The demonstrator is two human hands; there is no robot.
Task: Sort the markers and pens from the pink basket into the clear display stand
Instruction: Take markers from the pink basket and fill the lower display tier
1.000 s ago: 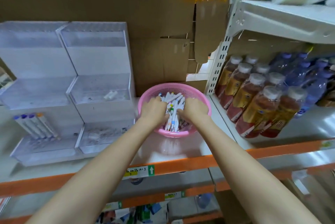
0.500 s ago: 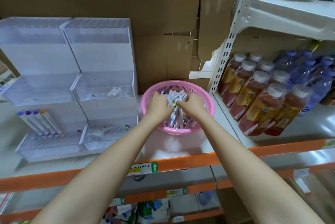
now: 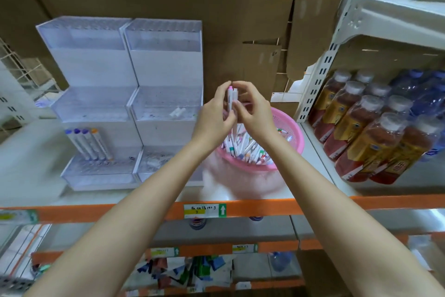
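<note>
A pink basket [image 3: 292,139] full of white markers and pens [image 3: 248,147] sits on the shelf. Above it, my left hand [image 3: 214,116] and my right hand [image 3: 255,113] together hold two white pens [image 3: 232,101] upright, fingers curled round them. One pen has a pink tip. To the left stands the clear tiered display stand [image 3: 166,94]. Several markers with purple and orange caps [image 3: 88,143] lean in its lower left compartment.
Bottled drinks [image 3: 375,133] fill the white shelf on the right. Cardboard [image 3: 216,7] lines the back. An orange shelf edge [image 3: 240,210] with a label runs across the front. Packets lie on the lower shelf [image 3: 183,270].
Both hands have lifted out of the basket, bringing two white pens up and holding them upright above it. The view has shifted slightly left.
</note>
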